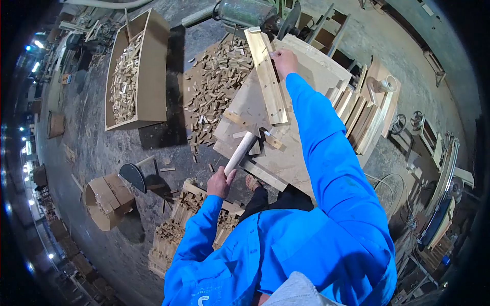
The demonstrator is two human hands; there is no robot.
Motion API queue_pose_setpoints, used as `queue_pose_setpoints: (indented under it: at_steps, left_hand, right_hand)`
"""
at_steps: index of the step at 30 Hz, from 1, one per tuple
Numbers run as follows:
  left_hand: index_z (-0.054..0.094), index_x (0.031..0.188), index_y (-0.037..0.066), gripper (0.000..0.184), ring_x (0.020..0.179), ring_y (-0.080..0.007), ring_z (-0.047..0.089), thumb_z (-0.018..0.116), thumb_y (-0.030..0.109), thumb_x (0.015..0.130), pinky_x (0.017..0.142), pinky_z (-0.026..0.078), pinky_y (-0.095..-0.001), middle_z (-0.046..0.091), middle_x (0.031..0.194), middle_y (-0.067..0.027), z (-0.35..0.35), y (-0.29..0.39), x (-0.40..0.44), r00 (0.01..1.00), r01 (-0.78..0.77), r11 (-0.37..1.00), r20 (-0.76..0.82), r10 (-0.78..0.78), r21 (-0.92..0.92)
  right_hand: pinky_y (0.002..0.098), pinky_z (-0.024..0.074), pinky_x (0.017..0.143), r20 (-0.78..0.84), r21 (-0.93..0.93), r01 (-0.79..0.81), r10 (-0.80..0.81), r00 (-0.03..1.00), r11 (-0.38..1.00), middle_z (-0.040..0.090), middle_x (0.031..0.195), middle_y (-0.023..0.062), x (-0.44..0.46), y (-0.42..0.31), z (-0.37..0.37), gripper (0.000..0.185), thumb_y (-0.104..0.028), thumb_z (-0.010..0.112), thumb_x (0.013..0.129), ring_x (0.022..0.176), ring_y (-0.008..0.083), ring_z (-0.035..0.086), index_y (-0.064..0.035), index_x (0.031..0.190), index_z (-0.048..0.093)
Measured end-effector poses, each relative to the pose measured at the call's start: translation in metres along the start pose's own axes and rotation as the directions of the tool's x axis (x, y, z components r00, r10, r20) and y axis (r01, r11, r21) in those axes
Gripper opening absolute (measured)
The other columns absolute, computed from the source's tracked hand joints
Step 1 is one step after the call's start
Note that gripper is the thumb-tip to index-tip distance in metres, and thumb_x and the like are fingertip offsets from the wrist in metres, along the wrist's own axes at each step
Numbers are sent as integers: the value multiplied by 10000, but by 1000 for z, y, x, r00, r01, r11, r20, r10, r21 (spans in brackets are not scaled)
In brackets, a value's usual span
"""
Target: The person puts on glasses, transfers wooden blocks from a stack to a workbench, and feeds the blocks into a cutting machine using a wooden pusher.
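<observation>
At far left on the floor stands a brown, open cardboard carton (pixel 116 193); beyond it, a pale rectangular wooden box (pixel 153 66) holds wood scraps. Next, a heap of small brown wooden blocks (pixel 219 76) is noted. The left hand (pixel 219 182) is closed around the pale cylindrical handle of a dark-headed tool (pixel 240 154), its head over the counter (pixel 292 159). On the counter lies a long, pale wooden plank with dark holes (pixel 269 81). The right hand (pixel 285 62) is at its upper right edge, fingers bent; whether they pinch it cannot be determined. Long wooden strips (pixel 352 113) lie at right.

I am in a woodworking workshop: around me are heaped wood pieces (pixel 219 76), stacked wooden strips (pixel 363 127), concrete floor (pixel 81 148).
</observation>
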State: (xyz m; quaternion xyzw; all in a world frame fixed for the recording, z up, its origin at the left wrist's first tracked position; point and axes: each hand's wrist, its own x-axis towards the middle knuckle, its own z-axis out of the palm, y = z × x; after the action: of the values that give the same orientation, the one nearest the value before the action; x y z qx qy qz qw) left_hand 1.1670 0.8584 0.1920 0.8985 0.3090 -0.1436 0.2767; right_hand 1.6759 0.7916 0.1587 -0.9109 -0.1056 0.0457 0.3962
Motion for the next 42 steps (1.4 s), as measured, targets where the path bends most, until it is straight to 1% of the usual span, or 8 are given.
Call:
queue_pose_setpoints:
  at_steps: [5, 21, 23, 29, 32, 34, 36, 42]
  left_hand:
    - [570, 982, 34, 531, 806, -504, 672, 581, 564, 1011, 700, 511, -589, 685, 803, -273, 2, 14, 14, 999, -5, 1000, -39, 4, -15]
    - [578, 1053, 38, 560, 846, -486, 687, 553, 595, 1011, 723, 529, -583, 704, 858, -264, 4, 88, 90, 998, -9, 1000, -66, 9, 1]
    - [584, 1051, 47, 562, 847, -487, 686, 556, 607, 1004, 732, 532, -578, 702, 861, -265, 7, 85, 90, 998, 3, 1000, -55, -3, 0]
    - [611, 1104, 70, 589, 918, -483, 690, 552, 644, 986, 781, 540, -573, 711, 966, -263, 0, 74, 73, 997, -10, 997, -78, 4, -75]
    - [613, 1121, 76, 602, 931, -481, 691, 529, 658, 991, 788, 546, -563, 711, 996, -269, -10, 77, 60, 999, -10, 996, -52, 5, -91]
    - [605, 1079, 58, 641, 938, -470, 695, 510, 685, 983, 802, 546, -560, 711, 985, -267, -8, 69, 60, 1000, -14, 999, -6, 14, -43]
    - [606, 1072, 43, 638, 942, -465, 695, 502, 668, 995, 808, 542, -563, 710, 981, -265, -20, 68, 46, 999, -41, 996, -35, 39, -83]
    - [610, 1064, 33, 630, 938, -469, 685, 474, 646, 1018, 823, 524, -581, 709, 954, -258, -28, 42, 11, 994, -67, 986, -98, 53, -152]
  right_hand:
    - [490, 561, 868, 16, -7, 7, -7, 1000, 1000, 764, 968, 202, 16, -1, -12, 291, -367, 764, 895, 933, 398, 730, -91, 966, 821]
    - [450, 569, 877, -26, -7, 57, -57, 998, 998, 770, 1033, 183, 120, 25, -35, 307, -395, 788, 871, 955, 365, 735, -111, 984, 821]
    - [506, 546, 927, 36, -63, 35, -32, 999, 997, 755, 1091, 175, 110, 24, -40, 298, -377, 754, 855, 1043, 393, 703, -116, 986, 815]
    - [465, 541, 920, 15, 153, 123, -127, 992, 980, 750, 1135, 213, 87, 45, -28, 434, -331, 743, 879, 1058, 380, 710, -36, 1197, 744]
    - [430, 552, 860, -29, 146, 88, -84, 996, 985, 765, 1041, 208, 59, 43, -44, 471, -382, 709, 933, 936, 315, 731, 41, 1139, 729]
    - [328, 538, 699, 92, 534, -16, -40, 995, 845, 720, 877, 105, 35, 55, -43, 403, -348, 691, 983, 769, 160, 656, 50, 1039, 710]
    - [289, 521, 670, 97, 498, 2, -58, 994, 867, 716, 870, 80, -21, 30, -51, 263, -243, 700, 979, 761, 132, 651, 16, 1024, 710]
    - [255, 495, 656, 623, 532, -112, -298, 723, 840, 703, 855, 33, -208, -40, -38, 196, -174, 743, 948, 733, 99, 632, -21, 1070, 746]
